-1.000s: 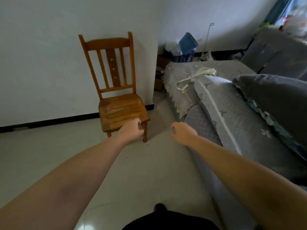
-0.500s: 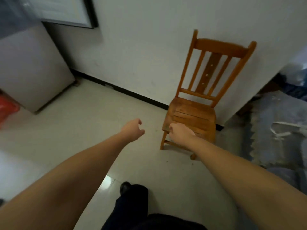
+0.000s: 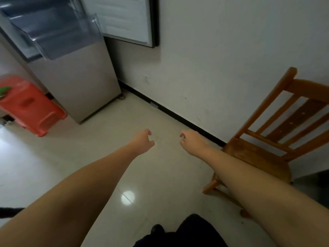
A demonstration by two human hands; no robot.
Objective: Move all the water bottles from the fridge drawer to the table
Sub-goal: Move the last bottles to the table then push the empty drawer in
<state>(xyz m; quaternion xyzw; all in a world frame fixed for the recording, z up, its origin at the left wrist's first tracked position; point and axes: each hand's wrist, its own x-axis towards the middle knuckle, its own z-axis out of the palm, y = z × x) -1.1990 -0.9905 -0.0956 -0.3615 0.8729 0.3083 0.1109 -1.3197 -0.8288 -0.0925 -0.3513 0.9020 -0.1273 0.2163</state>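
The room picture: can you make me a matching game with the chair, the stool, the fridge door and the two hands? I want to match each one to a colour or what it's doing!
Things:
1. chair
2. stool
3. fridge door
4. left hand and right hand

Matches:
A. red-orange plastic
B. swung open
C. brown wood
D. holding nothing, fingers loosely curled

Pairs: 1-C, 2-A, 3-B, 4-D
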